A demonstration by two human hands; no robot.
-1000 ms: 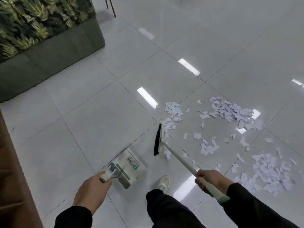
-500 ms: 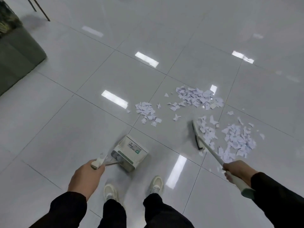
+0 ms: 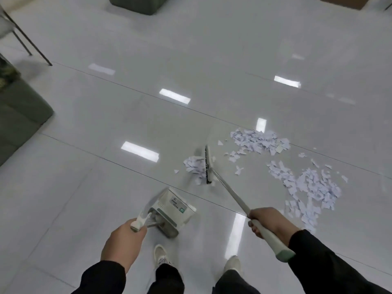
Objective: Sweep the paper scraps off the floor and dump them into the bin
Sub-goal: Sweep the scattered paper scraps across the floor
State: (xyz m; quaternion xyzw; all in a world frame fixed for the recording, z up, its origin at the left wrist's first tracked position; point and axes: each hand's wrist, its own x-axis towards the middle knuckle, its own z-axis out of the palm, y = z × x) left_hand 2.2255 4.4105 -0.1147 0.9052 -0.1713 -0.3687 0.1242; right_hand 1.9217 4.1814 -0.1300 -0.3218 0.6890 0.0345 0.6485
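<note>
- Head view: right hand (image 3: pixel 269 221) fingers wrap the broom (image 3: pixel 229 187); paper scraps (image 3: pixel 196 167) lie far ahead, against its bristles.
- Left hand (image 3: pixel 123 240) grips the dustpan (image 3: pixel 171 209), seemingly resting on the floor (image 3: pixel 84 187).
- Green sofa (image 3: pixel 19 115) far left.

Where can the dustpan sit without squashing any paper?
Bare tiles lie left of the dustpan, toward the green sofa, and ahead past the broom head. Right of the broom is crowded with paper scraps.

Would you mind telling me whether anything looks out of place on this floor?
Yes: torn paper scraps lie scattered over the glossy tile floor in several loose heaps, one against the broom head.
</note>
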